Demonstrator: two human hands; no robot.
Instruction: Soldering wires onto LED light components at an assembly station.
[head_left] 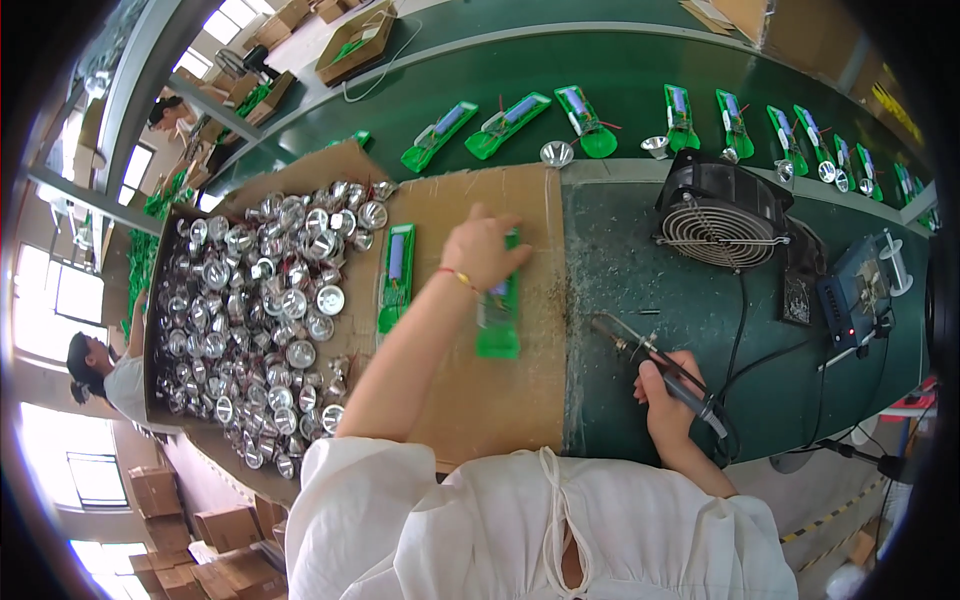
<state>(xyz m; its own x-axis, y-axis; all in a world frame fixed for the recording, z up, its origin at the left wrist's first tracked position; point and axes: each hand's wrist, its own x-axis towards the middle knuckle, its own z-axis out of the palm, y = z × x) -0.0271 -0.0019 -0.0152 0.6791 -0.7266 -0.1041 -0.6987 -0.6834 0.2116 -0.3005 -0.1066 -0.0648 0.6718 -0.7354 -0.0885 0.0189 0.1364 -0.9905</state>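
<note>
While your left hand [487, 250] presses down on the green circuit board [497, 318], fingers spread flat over its upper end rather than gripping, the board lies pinned on the cardboard sheet [470, 390], its lower end poking out below your palm. It is a long, narrow strip of bright green. Your right hand [662, 400] is clenched around the soldering iron [655, 360], tip angled toward the board, probably kept ready. A second board [396, 275] lies just left of your fingers.
</note>
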